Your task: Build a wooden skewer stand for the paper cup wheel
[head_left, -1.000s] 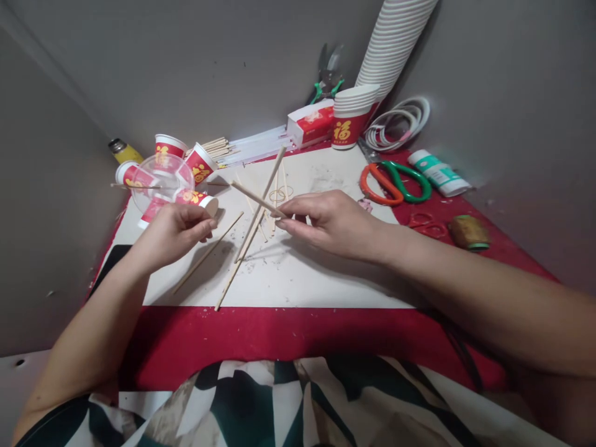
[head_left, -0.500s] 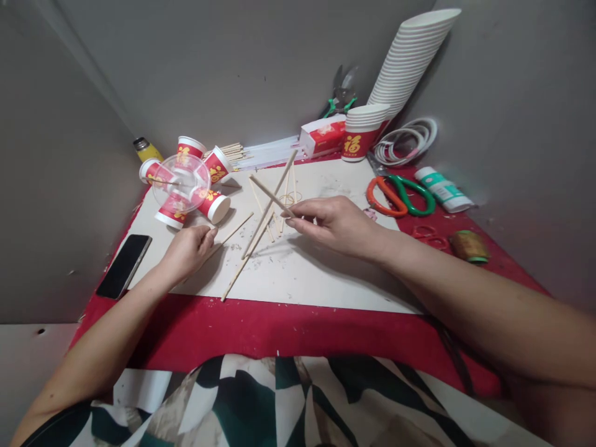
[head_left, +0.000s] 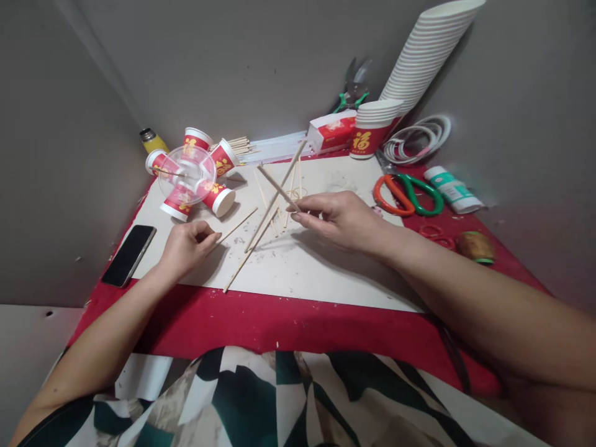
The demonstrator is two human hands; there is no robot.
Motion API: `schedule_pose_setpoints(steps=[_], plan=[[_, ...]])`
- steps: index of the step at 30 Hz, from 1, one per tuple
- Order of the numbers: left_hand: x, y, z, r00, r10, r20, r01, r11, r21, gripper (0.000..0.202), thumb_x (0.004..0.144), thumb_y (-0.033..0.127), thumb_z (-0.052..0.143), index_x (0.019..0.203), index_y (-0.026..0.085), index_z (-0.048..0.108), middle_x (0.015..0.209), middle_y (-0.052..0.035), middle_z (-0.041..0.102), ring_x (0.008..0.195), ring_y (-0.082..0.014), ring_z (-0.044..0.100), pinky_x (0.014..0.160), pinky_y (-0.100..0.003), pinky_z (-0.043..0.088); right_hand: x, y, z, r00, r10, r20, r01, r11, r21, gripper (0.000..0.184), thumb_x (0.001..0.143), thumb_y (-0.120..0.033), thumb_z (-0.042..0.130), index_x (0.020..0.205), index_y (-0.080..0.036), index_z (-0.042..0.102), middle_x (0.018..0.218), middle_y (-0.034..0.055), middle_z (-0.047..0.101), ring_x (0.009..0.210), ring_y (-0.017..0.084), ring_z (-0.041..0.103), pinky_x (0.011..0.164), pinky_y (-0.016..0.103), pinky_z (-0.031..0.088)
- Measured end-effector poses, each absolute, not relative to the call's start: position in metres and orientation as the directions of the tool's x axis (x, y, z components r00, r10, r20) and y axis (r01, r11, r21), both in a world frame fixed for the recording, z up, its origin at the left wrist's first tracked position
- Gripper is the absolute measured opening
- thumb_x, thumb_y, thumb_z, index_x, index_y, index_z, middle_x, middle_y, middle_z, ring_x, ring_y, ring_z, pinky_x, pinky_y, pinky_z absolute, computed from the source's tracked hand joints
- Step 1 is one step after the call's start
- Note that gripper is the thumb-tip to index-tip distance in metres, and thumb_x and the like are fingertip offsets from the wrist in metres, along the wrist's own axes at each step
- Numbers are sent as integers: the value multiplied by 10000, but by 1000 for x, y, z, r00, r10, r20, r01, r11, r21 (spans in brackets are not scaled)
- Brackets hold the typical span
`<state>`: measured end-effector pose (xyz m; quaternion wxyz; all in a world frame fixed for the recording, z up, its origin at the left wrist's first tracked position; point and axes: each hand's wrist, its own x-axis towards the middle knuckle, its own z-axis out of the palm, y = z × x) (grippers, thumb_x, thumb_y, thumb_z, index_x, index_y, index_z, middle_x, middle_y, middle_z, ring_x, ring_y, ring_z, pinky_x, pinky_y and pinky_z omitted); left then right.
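My right hand (head_left: 342, 214) pinches the lower end of a thin wooden stick (head_left: 274, 182) between thumb and fingers. That stick crosses a longer wooden stick (head_left: 266, 214), which slants up to the right; whether the two are joined I cannot tell. My left hand (head_left: 189, 248) is closed, its fingertips on the near end of another thin stick (head_left: 238, 224). More loose sticks and a rubber band (head_left: 298, 195) lie on the white board (head_left: 321, 282) behind and below the crossing. Beyond my left hand stands a ring of red paper cups (head_left: 218, 197) around a clear plastic disc (head_left: 187, 158).
A phone (head_left: 129, 256) lies at the left. Orange-and-green-handled scissors (head_left: 421, 194), a thread spool (head_left: 475, 247) and a white-and-green roll (head_left: 454, 189) are on the right. Stacked paper cups (head_left: 372, 130), a red-and-white packet (head_left: 333, 131) and pliers (head_left: 352, 93) stand along the back wall.
The view has shifted slightly. My left hand has turned a little, and its fingertips now meet the near end of the thin stick. My right hand keeps its pinch on its stick.
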<state>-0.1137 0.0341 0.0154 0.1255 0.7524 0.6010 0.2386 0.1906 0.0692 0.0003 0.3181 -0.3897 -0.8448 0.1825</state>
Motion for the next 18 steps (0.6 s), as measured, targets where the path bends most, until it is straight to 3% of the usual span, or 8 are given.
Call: schedule_pose_setpoints(steps=[5, 7, 8, 10, 12, 15, 18], plan=[[-120, 15, 10, 105, 963, 250, 844, -219, 490, 396, 823, 401, 631, 547, 172, 462, 499, 30, 445, 504, -95, 378, 517, -242, 267, 190, 69, 0, -512, 778, 364, 543, 622, -564, 248, 906, -288, 530, 979, -159, 729, 870, 75, 743, 736, 169, 654, 674, 281, 465], [-119, 12, 10, 86, 966, 245, 824, -207, 527, 499, 871, 409, 573, 493, 173, 348, 464, 44, 315, 478, -83, 294, 496, -248, 225, 189, 69, 0, -518, 783, 345, 550, 614, -566, 238, 912, -283, 531, 991, -170, 725, 895, 78, 744, 767, 173, 661, 700, 285, 473], [-118, 12, 11, 86, 966, 242, 803, -211, 557, 495, 888, 406, 554, 497, 173, 359, 469, 43, 318, 478, -83, 300, 495, -245, 237, 188, 69, 0, -518, 784, 340, 553, 611, -566, 235, 917, -283, 528, 989, -175, 724, 896, 76, 743, 771, 172, 661, 705, 285, 475], [-109, 14, 18, 106, 963, 249, 741, -244, 625, 369, 890, 393, 568, 601, 167, 525, 547, 22, 483, 531, -98, 432, 536, -231, 335, 188, 70, 1, -522, 786, 331, 555, 608, -569, 235, 928, -285, 515, 975, -178, 720, 894, 74, 739, 768, 168, 656, 706, 286, 477], [-93, 20, 27, 134, 954, 268, 647, -289, 706, 224, 852, 382, 640, 918, 170, 670, 837, -43, 685, 748, -151, 613, 694, -250, 464, 187, 70, 2, -530, 785, 320, 554, 606, -571, 239, 932, -283, 506, 959, -172, 717, 889, 76, 735, 759, 167, 652, 701, 288, 476], [-62, 34, 39, 190, 948, 254, 465, -315, 828, 442, 809, 378, 704, 1190, 168, 626, 1115, -121, 696, 935, -197, 669, 854, -313, 517, 185, 69, 5, -535, 785, 311, 555, 605, -571, 239, 933, -272, 503, 958, -170, 717, 883, 75, 735, 751, 164, 646, 700, 287, 469], [-33, 46, 45, 230, 934, 273, 284, -333, 899, 402, 779, 344, 740, 1123, 160, 646, 1104, -114, 693, 927, -187, 674, 867, -321, 537, 185, 68, 8, -532, 788, 310, 557, 601, -572, 239, 933, -275, 507, 971, -177, 721, 871, 70, 736, 737, 159, 635, 696, 279, 456]])
